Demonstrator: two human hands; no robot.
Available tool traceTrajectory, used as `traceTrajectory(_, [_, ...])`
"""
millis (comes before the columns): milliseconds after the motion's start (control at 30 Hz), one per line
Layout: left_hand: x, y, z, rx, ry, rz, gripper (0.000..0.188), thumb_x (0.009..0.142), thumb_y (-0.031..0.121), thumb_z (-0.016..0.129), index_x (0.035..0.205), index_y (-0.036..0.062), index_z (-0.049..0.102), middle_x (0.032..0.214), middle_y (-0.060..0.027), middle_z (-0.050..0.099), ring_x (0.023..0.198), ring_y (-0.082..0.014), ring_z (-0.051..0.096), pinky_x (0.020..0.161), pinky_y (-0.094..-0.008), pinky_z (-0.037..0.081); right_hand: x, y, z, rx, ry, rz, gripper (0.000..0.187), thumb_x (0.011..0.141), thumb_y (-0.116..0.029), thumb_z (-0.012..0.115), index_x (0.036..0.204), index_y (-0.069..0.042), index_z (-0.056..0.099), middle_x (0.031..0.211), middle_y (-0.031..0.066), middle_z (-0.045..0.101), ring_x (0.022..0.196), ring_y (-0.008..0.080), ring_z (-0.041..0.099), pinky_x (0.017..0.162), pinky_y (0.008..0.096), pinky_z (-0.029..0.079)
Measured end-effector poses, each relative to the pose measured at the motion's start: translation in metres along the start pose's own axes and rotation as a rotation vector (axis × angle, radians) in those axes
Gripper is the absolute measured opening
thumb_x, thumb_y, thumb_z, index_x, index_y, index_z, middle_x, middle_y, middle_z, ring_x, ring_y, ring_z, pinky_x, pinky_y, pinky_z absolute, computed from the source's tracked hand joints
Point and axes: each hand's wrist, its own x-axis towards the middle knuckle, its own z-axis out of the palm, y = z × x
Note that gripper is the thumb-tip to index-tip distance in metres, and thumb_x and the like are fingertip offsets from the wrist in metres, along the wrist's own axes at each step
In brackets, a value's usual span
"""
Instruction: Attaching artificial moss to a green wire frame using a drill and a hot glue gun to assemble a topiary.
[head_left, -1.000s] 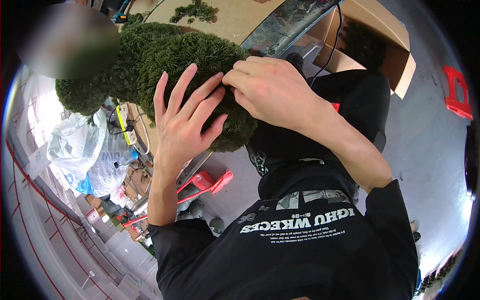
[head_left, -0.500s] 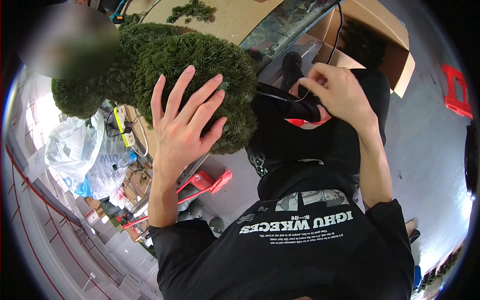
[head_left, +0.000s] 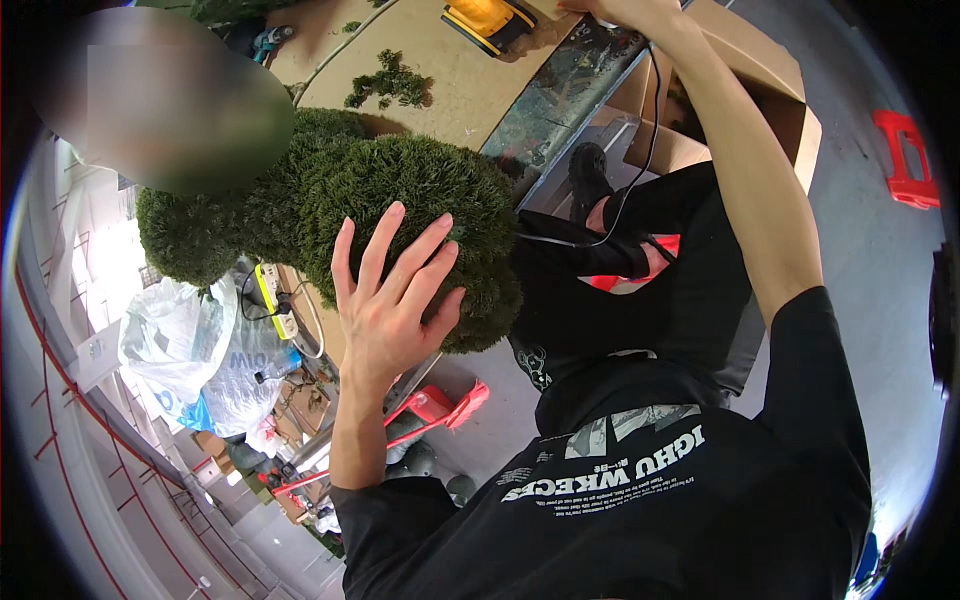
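A wooden workbench [head_left: 440, 70] fills the upper middle of the view, with a cardboard box [head_left: 770, 90] beside it at the upper right. On the bench's near edge sits a rounded green topiary form [head_left: 400, 190] of dense artificial foliage, its lobes bulging left and toward the person. The left hand [head_left: 395, 300] lies flat against the near lobe, fingers [head_left: 375, 250] spread wide and straight, palm pressed to the greenery, gripping nothing. The right arm stretches up and away, well apart from the topiary; the right hand [head_left: 625, 12] is at the top edge of the view, mostly cut off, so whether it holds anything cannot be told. A thin black cable [head_left: 650, 140] hangs down from near it. A yellow power tool [head_left: 490, 20] lies on the bench, and loose green clippings [head_left: 385, 85] lie scattered behind the topiary.
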Motion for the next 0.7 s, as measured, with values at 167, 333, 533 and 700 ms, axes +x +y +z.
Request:
traceTrajectory(167, [0.002,0.0,-0.001,-0.01,0.002,-0.018,0.038,0.078,0.021,0.082,0.114,0.0134,0.076,0.141,0.0026,0.069,0.144,-0.0305,0.052,0.125,-0.0612,0.025,-0.005,0.04,-0.001,0.421,-0.122,0.429,0.038,0.088,-0.033,0.08,0.099,0.003,0.072,0.071,0.0209,0.07,0.075,0.0369,0.074,0.062,0.0441,0.055])
traceTrajectory(333, [0.004,-0.003,0.0,-0.009,0.01,-0.005,0.036,0.079,0.022,0.081,0.113,0.0139,0.077,0.141,0.0031,0.068,0.144,-0.0305,0.052,0.124,-0.0599,0.026,-0.108,0.038,-0.055,1.205,-0.065,0.482,0.029,0.104,-0.027,0.063,0.098,0.001,0.068,0.072,0.0055,0.064,0.054,0.0134,0.055,0.054,0.0268,0.041])
traceTrajectory(533, [-0.004,-0.002,-0.001,-0.006,-0.002,-0.033,0.034,0.079,0.023,0.081,0.112,0.0144,0.077,0.141,0.004,0.068,0.143,-0.0305,0.052,0.124,-0.0598,0.026,-0.222,-0.087,-0.091,1.561,-0.173,0.61,0.03,0.091,-0.012,0.059,0.113,0.009,0.064,0.06,0.0053,0.057,0.044,0.012,0.052,0.043,0.0256,0.038])
traceTrajectory(700, [0.002,-0.002,0.002,-0.005,0.015,-0.007,0.035,0.078,0.022,0.082,0.112,0.0146,0.077,0.141,0.0038,0.068,0.143,-0.0302,0.052,0.124,-0.0596,0.025,-0.268,-0.136,-0.092,1.689,-0.37,0.501,0.024,0.099,-0.006,0.067,0.123,-0.001,0.07,0.106,0.0024,0.073,0.091,0.006,0.063,0.078,0.0259,0.053])
